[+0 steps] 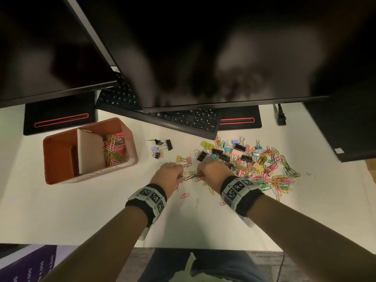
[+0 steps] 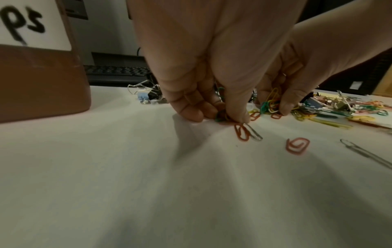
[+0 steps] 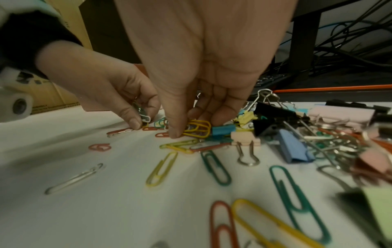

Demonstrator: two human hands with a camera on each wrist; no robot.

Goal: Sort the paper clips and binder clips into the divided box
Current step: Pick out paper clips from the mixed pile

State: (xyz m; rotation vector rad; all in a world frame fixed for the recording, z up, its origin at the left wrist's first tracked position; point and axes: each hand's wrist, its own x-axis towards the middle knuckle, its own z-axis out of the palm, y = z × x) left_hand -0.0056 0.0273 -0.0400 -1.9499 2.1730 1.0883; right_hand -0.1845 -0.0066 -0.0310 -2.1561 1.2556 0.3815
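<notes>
Both hands sit just left of the big pile (image 1: 254,165) of clips. The left hand (image 1: 169,174) pinches a small bunch of thin wire paper clips (image 2: 221,115). The right hand (image 1: 211,169) pinches a yellow bunch (image 3: 197,129). The box (image 1: 89,149) lies left of the pile, nearer the left hand. Its right part holds bright paper clips; the other looks empty, I think. Hard, boxy binder clips (image 1: 162,147) wait between.

A white label (image 2: 35,23) on the brown box (image 2: 42,80) ends in handwritten "ps".
</notes>
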